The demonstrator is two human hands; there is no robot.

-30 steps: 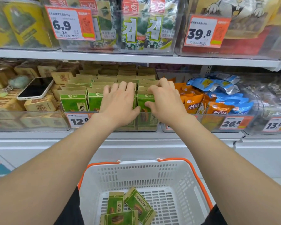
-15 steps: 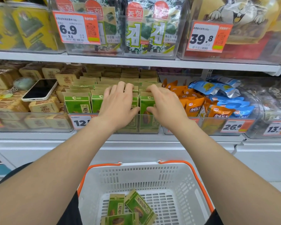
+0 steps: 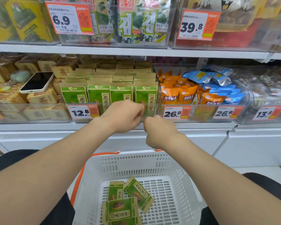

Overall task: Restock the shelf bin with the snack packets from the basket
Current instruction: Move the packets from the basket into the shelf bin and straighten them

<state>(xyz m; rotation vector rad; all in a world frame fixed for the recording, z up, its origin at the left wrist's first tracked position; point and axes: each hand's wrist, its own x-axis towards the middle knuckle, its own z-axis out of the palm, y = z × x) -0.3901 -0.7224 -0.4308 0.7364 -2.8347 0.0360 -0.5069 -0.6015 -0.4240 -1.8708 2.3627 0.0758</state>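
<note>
Green paper snack packets (image 3: 94,95) are stood upright in the clear plastic shelf bin (image 3: 78,104); left hand (image 3: 123,116) and right hand (image 3: 159,132) are held curled, empty.

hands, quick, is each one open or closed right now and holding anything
Left hand: closed, fingers curled, nothing visibly held.
Right hand: closed in a fist, nothing visibly held.

1. A white upper shelf (image 3: 136,51) spans the view, carrying clear bins (image 3: 104,42) of seaweed packs (image 3: 141,25) with orange price tags (image 3: 193,25).
2. The lower shelf (image 3: 201,125) holds brown packets (image 3: 42,98) at left, orange packets (image 3: 173,95) and blue packets (image 3: 221,91) at right.
3. A phone (image 3: 36,82) lies screen up on the brown packets.
4. White base panels (image 3: 250,146) stand below; pale floor (image 3: 253,171) shows lower right.
5. Light is bright and even.
</note>
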